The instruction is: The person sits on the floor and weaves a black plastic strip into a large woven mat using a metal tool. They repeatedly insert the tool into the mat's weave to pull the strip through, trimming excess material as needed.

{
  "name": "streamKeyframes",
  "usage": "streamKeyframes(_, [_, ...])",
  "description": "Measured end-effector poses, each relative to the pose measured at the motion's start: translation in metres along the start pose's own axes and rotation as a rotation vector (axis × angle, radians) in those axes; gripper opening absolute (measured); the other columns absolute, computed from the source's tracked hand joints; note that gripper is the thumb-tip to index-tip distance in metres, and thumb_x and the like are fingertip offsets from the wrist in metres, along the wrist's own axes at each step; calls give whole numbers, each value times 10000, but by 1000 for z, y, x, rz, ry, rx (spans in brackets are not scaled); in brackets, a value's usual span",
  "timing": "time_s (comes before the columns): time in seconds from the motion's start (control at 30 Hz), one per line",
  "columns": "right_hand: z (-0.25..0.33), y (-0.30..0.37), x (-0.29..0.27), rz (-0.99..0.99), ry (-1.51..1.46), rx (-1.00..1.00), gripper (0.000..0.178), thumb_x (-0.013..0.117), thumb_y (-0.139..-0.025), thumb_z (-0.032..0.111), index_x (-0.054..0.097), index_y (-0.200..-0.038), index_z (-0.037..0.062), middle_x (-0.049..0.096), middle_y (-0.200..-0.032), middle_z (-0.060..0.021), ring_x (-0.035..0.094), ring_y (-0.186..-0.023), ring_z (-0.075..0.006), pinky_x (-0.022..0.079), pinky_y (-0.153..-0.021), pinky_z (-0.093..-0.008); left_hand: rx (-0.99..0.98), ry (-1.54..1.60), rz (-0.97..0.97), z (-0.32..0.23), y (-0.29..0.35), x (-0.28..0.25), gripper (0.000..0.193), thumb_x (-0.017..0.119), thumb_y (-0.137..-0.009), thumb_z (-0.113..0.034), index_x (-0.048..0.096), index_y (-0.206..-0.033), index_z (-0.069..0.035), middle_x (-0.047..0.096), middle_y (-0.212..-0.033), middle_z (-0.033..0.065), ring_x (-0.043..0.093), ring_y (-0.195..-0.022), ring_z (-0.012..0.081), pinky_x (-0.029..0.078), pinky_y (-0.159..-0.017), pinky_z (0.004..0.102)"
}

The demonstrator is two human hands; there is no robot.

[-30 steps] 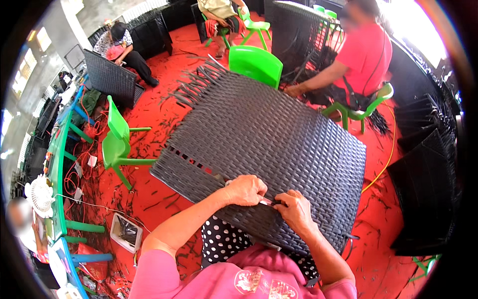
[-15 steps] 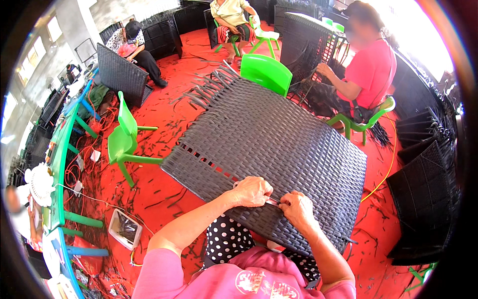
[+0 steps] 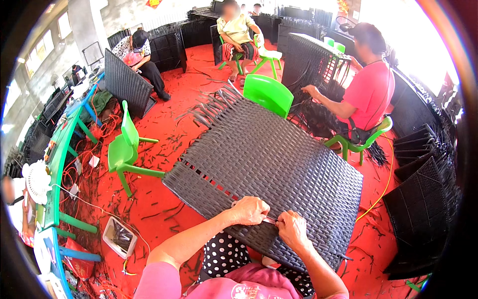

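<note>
A large dark panel of woven flat strips lies tilted across my lap, with loose strip ends fringing its far left corner. My left hand is closed over the near part of the weave, just beyond a row of gaps. A thin, light, shiny piece bridges the space between my hands; its kind is unclear. Close on the right, my right hand is pinched at the other end of that piece, fingertips against the weave. What lies inside either hand is hidden.
Green chairs stand beyond the panel and to the left. A person in pink works at the right; others sit farther back. A white bin, cords and strip scraps are on the red floor. Dark woven panels stack at right.
The view has tilted up a little, so the scene sits lower in it. My hands keep their pinch at nearly the same place on the weave. The person in pink has raised one hand.
</note>
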State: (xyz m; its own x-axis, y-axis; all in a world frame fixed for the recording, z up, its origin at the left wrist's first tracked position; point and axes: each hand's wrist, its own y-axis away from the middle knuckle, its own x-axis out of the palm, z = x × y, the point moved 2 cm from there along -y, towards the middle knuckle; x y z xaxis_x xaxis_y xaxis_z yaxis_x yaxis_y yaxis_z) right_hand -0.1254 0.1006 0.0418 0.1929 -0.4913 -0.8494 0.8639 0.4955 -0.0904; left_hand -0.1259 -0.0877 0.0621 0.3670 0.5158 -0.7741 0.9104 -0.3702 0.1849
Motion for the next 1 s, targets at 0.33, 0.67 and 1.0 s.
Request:
streamKeyframes(0.33, [0, -1, 4, -74, -33, -19, 100, 680, -733, 105, 624, -745, 24, 614, -768, -149, 612, -785, -353, 483, -709, -454, 33, -46, -22, 12, -3, 9, 182, 625, -790, -231, 666, -823, -56, 663, -751, 143, 646, -785, 331, 486, -728, 443])
streamKeyframes(0.67, [-1, -24, -2, -143, -412, -180, 46, 624, -725, -1, 591, -755, 13, 589, -714, -128, 587, -667, -241, 469, -620, -348, 89, -84, -78, 14, -20, 17, 138, 619, -765, -241, 643, -745, -107, 665, -790, 143, 652, -819, 344, 524, -727, 464])
streamKeyframes(1.0, [-14, 4, -29, -126, -1332, 119, 87, 534, -973, 114, 500, -964, 34, 614, -811, -57, 596, -753, -125, 461, -729, -262, -142, 21, -128, 13, 33, -48, 139, 608, -759, -149, 648, -763, -15, 616, -670, 154, 609, -637, 309, 463, -629, 401])
